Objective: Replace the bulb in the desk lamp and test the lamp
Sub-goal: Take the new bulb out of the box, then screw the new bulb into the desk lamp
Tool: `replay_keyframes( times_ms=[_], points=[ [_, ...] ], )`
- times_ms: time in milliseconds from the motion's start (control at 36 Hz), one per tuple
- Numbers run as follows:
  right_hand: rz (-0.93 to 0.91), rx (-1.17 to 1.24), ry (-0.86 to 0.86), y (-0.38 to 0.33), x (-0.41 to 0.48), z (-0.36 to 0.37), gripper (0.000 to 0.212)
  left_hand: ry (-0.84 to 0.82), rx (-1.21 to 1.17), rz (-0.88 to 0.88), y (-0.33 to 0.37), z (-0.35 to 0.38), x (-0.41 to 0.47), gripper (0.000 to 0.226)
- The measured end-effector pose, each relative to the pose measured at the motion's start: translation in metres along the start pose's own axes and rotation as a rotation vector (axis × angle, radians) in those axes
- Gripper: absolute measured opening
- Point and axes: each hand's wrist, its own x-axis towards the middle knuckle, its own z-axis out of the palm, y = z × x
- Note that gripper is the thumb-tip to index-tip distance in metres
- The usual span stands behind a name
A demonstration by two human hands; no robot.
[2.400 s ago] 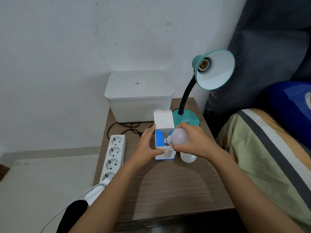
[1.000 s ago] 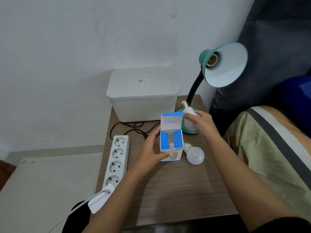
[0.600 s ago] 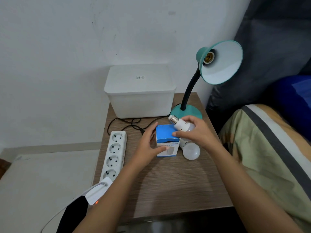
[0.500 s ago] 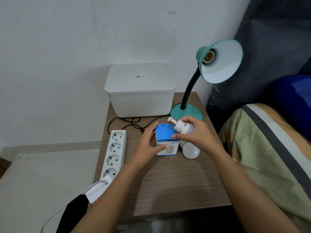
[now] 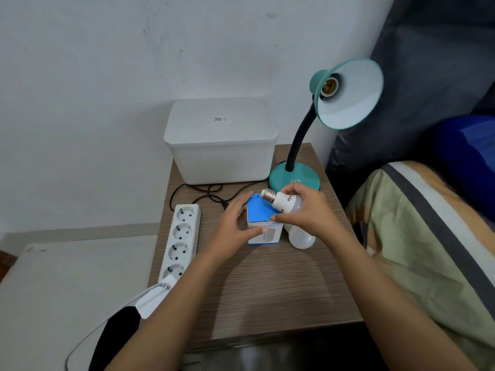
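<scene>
A teal desk lamp (image 5: 294, 178) stands at the back right of the wooden table, its shade (image 5: 351, 103) tilted up and its brass socket (image 5: 329, 87) bare. My right hand (image 5: 308, 210) holds a white bulb (image 5: 284, 203) with its screw base pointing left, while its fingertips press the blue flap of a small bulb box (image 5: 263, 223) down. My left hand (image 5: 233, 223) grips the left side of that box. A second white bulb (image 5: 301, 238) lies on the table just right of the box, partly under my right hand.
A white lidded bin (image 5: 219, 140) stands at the back against the wall. A white power strip (image 5: 179, 242) lies along the table's left edge with a black cord (image 5: 198, 191) coiled behind it. A striped cushion (image 5: 428, 236) borders the table's right side.
My right hand took the bulb out of the box, lifted it, then came back down over the box. The box flap went from standing open to folded shut.
</scene>
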Motion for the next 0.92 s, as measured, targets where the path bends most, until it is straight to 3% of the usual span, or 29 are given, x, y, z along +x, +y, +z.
replay_keyframes(
  times_ms=[333, 722, 806, 917],
  points=[
    [0.060, 0.024, 0.089, -0.003, -0.002, 0.007, 0.043, -0.050, 0.049, 0.006, 0.000, -0.002, 0.002, 0.076],
    [0.280, 0.610, 0.148, -0.003, -0.029, -0.019, 0.046, -0.152, 0.403, -0.013, 0.030, -0.003, -0.001, 0.077],
    [0.266, 0.571, 0.191, -0.008, -0.032, -0.034, 0.044, -0.181, 0.455, -0.033, 0.040, -0.002, -0.003, 0.084],
    [0.103, 0.481, 0.408, -0.022, -0.034, -0.068, 0.032, -0.243, 0.449, 0.054, 0.074, -0.009, 0.004, 0.087]
  ],
)
